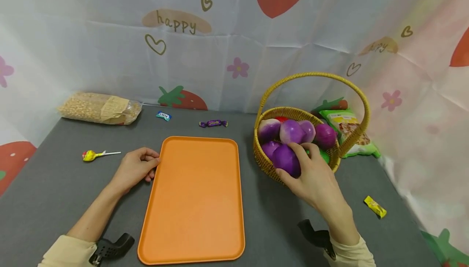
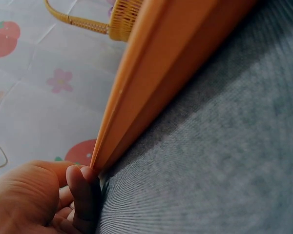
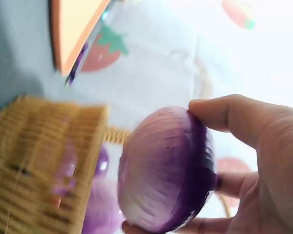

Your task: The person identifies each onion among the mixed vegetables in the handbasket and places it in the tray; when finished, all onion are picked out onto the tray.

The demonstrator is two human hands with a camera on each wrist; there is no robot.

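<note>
My left hand (image 1: 137, 167) is at the left rim of an orange tray (image 1: 198, 202), its curled fingers pinching the edge, as the left wrist view shows up close. On the right, my right hand (image 1: 316, 179) reaches over the front of a yellow wicker basket (image 1: 261, 165). Thumb and fingers grip a round purple-and-white turnip (image 3: 161, 170), seen dark purple from the head view. In the right wrist view it appears above the basket's rim. Around it in the basket lie several other purple vegetables (image 1: 291, 131), plus something red and something green, both partly hidden.
A bag of corn kernels (image 1: 97, 108) lies back left. A lollipop (image 1: 91, 155), a blue candy (image 1: 163, 116), a purple-wrapped candy (image 1: 213, 123) and a yellow candy (image 1: 375, 207) are scattered about. Behind the basket's right side is a green snack bag (image 1: 351, 130). The basket handle arches high.
</note>
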